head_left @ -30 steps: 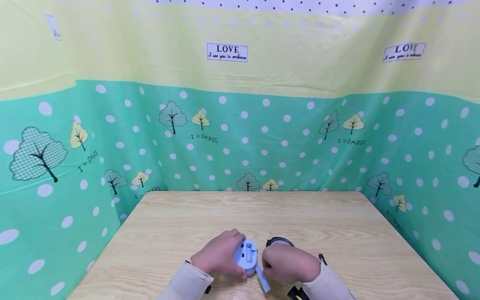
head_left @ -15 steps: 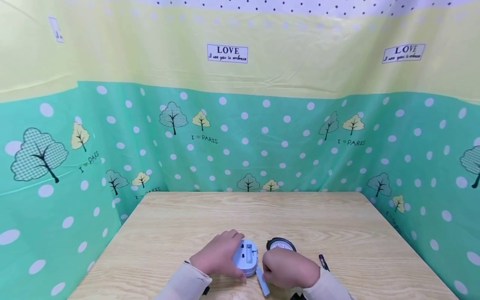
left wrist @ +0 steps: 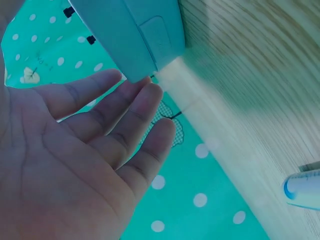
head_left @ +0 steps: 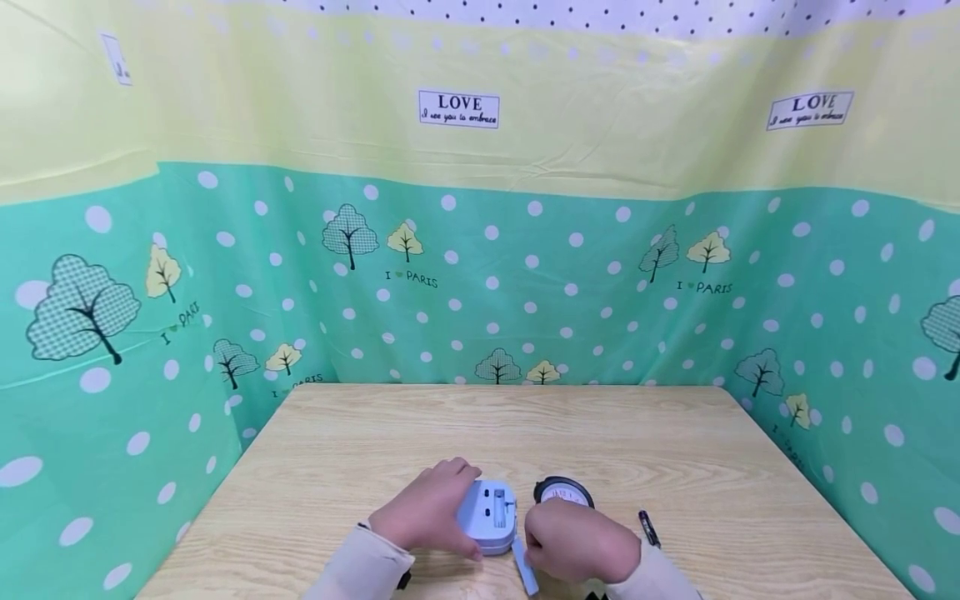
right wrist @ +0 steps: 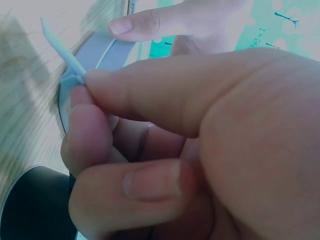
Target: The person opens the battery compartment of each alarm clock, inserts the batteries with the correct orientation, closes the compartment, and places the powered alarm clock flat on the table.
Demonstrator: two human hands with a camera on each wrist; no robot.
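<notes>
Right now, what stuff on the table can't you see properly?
Head view: the left side of the light-blue case, behind the left hand.
Head view: the near part of the black-rimmed dial, behind the right hand; its markings are too small.
Right wrist view: the pinched end of the light-blue strip, under fingertips.
Left wrist view: most of the blue-rimmed white object, cut off by the right edge.

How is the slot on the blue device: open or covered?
Open: the head view shows the slot in the blue device uncovered, its inside visible.
</notes>
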